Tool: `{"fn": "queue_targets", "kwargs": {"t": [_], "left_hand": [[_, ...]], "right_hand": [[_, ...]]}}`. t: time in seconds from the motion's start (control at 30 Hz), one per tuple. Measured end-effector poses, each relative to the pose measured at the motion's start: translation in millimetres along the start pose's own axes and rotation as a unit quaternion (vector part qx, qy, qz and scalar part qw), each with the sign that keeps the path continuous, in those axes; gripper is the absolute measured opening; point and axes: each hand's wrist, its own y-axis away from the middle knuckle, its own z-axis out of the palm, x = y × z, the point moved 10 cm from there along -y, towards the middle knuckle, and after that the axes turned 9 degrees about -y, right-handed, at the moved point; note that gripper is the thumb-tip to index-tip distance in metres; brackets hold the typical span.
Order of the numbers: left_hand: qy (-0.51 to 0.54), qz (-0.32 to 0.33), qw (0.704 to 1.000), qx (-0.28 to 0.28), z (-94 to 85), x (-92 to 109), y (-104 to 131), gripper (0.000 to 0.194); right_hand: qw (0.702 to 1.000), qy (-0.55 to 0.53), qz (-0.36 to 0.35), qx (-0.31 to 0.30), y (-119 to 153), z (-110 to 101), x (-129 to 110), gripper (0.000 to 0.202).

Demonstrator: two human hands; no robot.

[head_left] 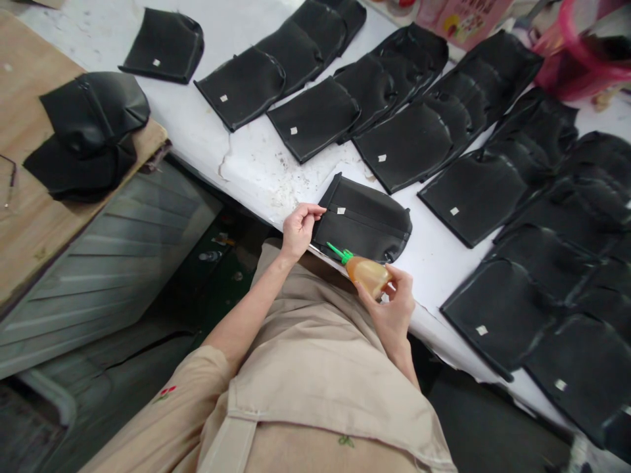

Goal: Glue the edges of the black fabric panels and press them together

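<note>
Hands apart, I am pinching a black pouch on the white table with my left hand and gripping an amber bottle in my right hand, the sticker too tiny and lettering on a pink box too blurred to read.

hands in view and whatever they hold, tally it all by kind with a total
Hands: 2 (left hand, right hand)
Green-nozzled squeeze bottle: 1
Black leather-like piece, pinched at its edge: 1
Total: 4

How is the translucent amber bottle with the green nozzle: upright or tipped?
Tipped: the bottle lies sideways in the right hand, its green nozzle pointing image-left.
</note>
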Motion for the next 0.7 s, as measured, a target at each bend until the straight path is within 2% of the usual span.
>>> {"fn": "queue_targets", "kwargs": {"t": [0.23, 0.7], "left_hand": [[0.058, -0.061, 0.996, 0.010, -0.5, -18, 0, 0.024], [0.084, -0.052, 0.995, 0.015, -0.1, -20, 0, 0.022]], "right_hand": [[1.000, -0.002, 0.003, -0.003, -3, 5, -1, 0.057], [0.999, 0.014, -0.030, -0.030, -10, 25, -11, 0.056]]}}
